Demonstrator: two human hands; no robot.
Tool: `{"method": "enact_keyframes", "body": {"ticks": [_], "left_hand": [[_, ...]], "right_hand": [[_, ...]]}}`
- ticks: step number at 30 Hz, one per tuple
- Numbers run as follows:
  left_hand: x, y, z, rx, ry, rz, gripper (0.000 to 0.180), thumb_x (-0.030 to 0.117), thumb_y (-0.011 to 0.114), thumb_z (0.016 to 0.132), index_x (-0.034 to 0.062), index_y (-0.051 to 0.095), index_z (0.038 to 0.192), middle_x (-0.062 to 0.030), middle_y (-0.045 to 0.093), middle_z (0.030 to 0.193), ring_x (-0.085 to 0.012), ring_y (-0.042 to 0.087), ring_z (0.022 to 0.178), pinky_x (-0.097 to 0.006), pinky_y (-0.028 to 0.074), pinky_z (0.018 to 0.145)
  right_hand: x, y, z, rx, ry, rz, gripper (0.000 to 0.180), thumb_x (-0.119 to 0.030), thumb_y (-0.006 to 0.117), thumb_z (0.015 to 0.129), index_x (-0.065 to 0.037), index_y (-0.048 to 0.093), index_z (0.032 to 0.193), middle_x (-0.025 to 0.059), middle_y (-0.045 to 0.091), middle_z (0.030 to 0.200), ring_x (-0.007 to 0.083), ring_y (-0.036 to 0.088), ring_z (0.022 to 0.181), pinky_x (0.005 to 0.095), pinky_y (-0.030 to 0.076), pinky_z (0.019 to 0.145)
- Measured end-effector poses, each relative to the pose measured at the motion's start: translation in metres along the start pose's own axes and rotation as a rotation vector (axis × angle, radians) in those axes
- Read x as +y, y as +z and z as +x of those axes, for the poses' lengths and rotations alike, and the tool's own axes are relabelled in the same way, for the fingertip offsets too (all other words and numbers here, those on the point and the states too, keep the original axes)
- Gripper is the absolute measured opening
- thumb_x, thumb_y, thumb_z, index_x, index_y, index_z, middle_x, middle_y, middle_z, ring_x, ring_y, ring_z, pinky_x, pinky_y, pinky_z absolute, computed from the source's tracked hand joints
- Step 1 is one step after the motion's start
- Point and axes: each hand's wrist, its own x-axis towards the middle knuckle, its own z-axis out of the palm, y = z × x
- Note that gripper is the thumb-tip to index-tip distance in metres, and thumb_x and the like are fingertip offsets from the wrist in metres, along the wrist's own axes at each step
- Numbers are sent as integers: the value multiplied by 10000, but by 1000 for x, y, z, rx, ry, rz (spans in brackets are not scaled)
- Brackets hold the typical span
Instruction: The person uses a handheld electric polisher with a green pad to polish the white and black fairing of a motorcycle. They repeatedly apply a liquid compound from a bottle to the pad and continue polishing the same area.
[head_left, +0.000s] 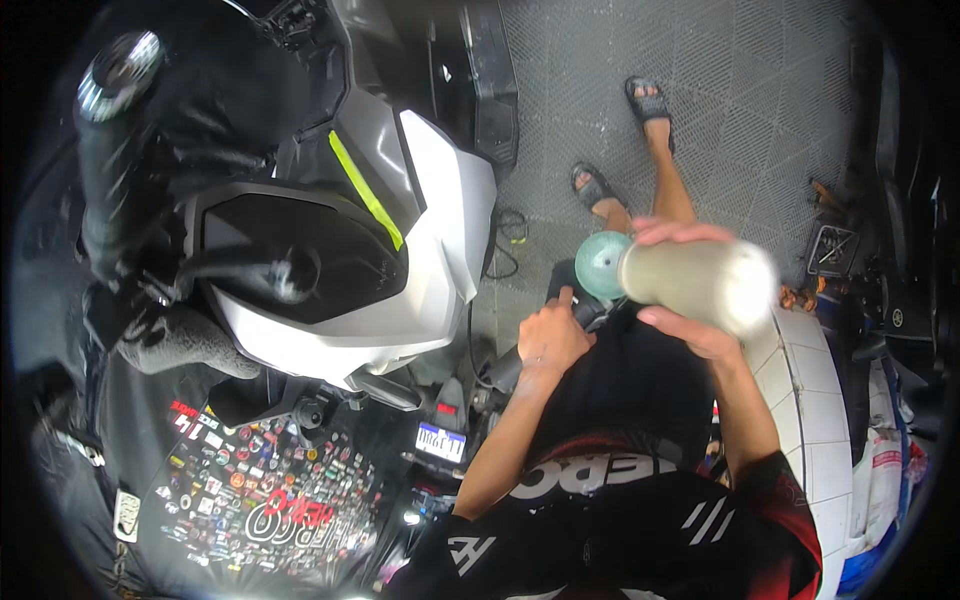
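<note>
My left hand is closed round the black body of a hand-held polisher, in front of my black shorts. A round pale green pad on the polisher faces up. In my right hand is a cream-coloured bottle, lying nearly level with fingers on its far side and thumb on its near side. The bottle's left end is right beside the pad; I cannot tell if they touch. Its right end is blurred and bright. The polisher's lower part is partly hidden by my left hand and wrist.
A white and grey scooter with a yellow-green strip stands at left, near a black sticker-covered sheet. A dark cord lies on the textured grey floor. White tiled ledge at right; my sandalled feet beyond.
</note>
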Motion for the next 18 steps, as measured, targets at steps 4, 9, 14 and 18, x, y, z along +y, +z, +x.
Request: {"method": "enact_keyframes", "body": {"ticks": [4,9,14,18], "left_hand": [[-18,5,-10,16,34,20,735,327,867,680,63,544,1286,-178,729,1036,-380,723,937,-468,584,809],[-38,17,-16,27,-69,-77,753,328,847,660,57,547,1295,-224,729,1018,-403,715,951,-489,575,844],[-65,42,-17,-82,-143,-63,808,336,832,675,66,515,1368,-241,727,1014,-418,709,963,-497,567,868],[-86,69,-21,-204,-153,-6,676,381,828,699,40,621,1244,-248,726,1010,-414,714,957,-489,568,866]], "right_hand": [[17,20,-41,144,-22,179,739,54,853,664,-69,472,1285,172,611,1240,356,531,1310,564,367,1147],[24,40,-44,223,167,257,720,-37,828,713,-23,444,1322,225,591,1307,359,549,1294,506,426,1116],[58,103,3,185,212,524,615,-97,793,759,8,532,1306,194,634,1300,250,633,1163,414,500,1028],[83,167,24,202,293,928,486,-58,806,785,7,608,1224,149,685,1211,235,660,1125,407,529,990]]}}
